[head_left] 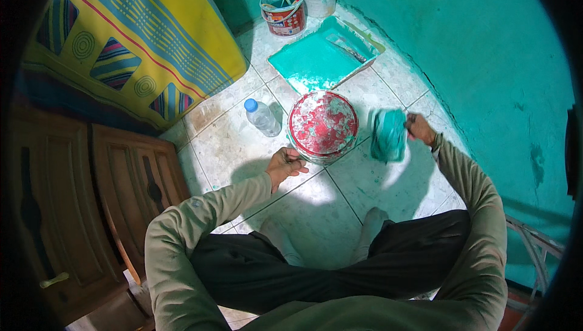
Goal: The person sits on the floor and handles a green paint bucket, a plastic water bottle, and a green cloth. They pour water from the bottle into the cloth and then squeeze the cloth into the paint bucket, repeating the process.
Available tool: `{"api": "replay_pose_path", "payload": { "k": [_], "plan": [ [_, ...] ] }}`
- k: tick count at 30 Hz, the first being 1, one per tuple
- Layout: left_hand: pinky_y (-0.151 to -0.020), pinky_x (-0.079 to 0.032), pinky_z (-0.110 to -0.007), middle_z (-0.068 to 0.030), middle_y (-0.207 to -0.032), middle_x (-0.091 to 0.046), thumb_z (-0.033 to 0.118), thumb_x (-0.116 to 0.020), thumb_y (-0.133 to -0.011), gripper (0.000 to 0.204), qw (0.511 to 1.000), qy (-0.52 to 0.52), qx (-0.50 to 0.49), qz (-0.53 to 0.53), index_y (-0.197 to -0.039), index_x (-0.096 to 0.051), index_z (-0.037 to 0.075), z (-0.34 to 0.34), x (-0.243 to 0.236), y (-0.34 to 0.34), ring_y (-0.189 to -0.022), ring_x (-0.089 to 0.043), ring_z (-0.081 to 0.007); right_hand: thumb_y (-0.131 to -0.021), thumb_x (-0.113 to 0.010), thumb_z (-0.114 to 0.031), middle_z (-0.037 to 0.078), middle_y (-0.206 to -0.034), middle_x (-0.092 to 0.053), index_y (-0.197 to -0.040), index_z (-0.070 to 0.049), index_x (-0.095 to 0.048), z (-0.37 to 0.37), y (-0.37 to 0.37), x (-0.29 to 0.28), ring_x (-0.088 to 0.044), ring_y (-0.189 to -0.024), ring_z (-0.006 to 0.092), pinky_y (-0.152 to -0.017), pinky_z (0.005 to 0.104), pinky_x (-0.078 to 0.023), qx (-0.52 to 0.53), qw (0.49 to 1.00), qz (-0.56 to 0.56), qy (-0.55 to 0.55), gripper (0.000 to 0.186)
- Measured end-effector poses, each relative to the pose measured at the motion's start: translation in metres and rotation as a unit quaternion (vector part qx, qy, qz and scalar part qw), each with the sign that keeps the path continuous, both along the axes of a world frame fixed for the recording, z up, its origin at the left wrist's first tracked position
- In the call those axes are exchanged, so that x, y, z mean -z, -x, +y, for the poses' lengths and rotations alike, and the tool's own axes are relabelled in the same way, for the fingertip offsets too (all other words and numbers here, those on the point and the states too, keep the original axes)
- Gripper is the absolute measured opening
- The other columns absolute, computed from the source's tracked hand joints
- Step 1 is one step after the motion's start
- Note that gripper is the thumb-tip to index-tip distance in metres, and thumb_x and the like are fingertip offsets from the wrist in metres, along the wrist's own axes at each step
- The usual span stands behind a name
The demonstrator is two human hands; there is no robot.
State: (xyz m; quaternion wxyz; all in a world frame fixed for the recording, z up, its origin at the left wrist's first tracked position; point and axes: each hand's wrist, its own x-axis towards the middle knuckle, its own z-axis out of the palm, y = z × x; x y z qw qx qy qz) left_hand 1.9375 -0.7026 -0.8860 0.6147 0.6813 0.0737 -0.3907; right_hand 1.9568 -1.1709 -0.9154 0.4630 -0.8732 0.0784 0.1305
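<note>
In the head view, the right hand (419,127) has the teal-smeared piece (388,138) pinched at its upper right edge, fingers closed on it. It's roughly rectangular, a bit blurry, and so caked in paint I can't tell exactly what it is. Long axis runs pretty much away from the person, so one short end faces their feet and the other faces up toward the paint tray (310,56). It sits just right of the bucket (323,123) with the messy red lid, apart from it, between that and the teal wall (461,45). Can't tell if it's touching the tiled floor (234,130) or held above it.

Left hand (287,164) is at the bucket's near-left edge, fingers half curled. Honestly can't tell if it's got hold of the rim or is just beside it. Clear bottle (264,119) with a blue cap is left of the bucket, tilted-looking from up here. Two pails at the back: a red-labelled one (284,24) and a whitish one (320,2).
</note>
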Motion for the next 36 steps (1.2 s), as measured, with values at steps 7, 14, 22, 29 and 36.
{"api": "replay_pose_path", "payload": {
  "k": [7,14,22,29,36],
  "plan": [
    [-0.074,-0.048,-0.032,-0.0118,-0.102,-0.053,0.006,-0.045,-0.095,0.029,0.971,-0.100,-0.131,-0.175,-0.123,-0.042,0.002,0.004,0.018,-0.027,-0.082,-0.059,-0.0193,-0.091,-0.052,-0.017,0.014,-0.079,-0.066,-0.112,0.003,-0.051,0.029,0.045,0.031,-0.066,-0.064,0.0218,-0.056,0.0349,-0.054,-0.109,0.970,0.207,0.068,0.029],
    [-0.085,-0.043,-0.035,-0.0166,-0.101,-0.047,0.020,-0.049,-0.096,0.048,0.897,-0.228,0.041,-0.376,-0.138,-0.042,-0.004,-0.011,-0.040,-0.025,-0.091,-0.050,-0.0251,-0.093,-0.054,-0.034,0.021,-0.109,-0.064,-0.125,0.001,-0.054,0.099,-0.016,-0.058,-0.064,-0.097,0.0321,-0.079,0.0390,-0.053,-0.152,0.987,-0.052,0.010,0.048],
    [-0.077,-0.046,-0.033,-0.0140,-0.094,-0.053,0.012,-0.063,-0.088,0.046,0.913,-0.207,-0.021,-0.352,-0.129,-0.051,-0.007,-0.012,-0.027,-0.029,-0.083,-0.055,-0.0227,-0.089,-0.059,-0.029,0.021,-0.077,-0.056,-0.097,0.002,-0.058,0.162,-0.007,-0.068,-0.059,-0.065,0.0341,-0.064,0.0472,-0.046,-0.122,0.958,-0.220,0.139,0.032],
    [-0.071,-0.048,-0.031,-0.0095,-0.083,-0.059,0.010,-0.068,-0.082,0.038,0.939,-0.147,-0.093,-0.296,-0.116,-0.058,-0.005,-0.008,-0.029,-0.041,-0.075,-0.057,-0.0182,-0.090,-0.059,-0.020,0.018,-0.084,-0.062,-0.112,0.000,-0.059,0.164,-0.013,-0.109,-0.064,-0.071,0.0230,-0.058,0.0371,-0.054,-0.064,0.997,-0.006,-0.042,0.030],
    [-0.070,-0.047,-0.025,-0.0052,-0.092,-0.058,0.013,-0.057,-0.092,0.045,0.947,-0.007,-0.124,-0.295,-0.133,-0.045,-0.003,-0.017,-0.074,-0.050,-0.080,-0.058,-0.0127,-0.089,-0.061,-0.017,0.003,-0.084,-0.060,-0.109,-0.006,-0.058,0.139,-0.021,-0.094,-0.059,-0.070,0.0116,-0.060,0.0298,-0.056,0.022,0.955,0.039,-0.292,0.024]
  ]
}}
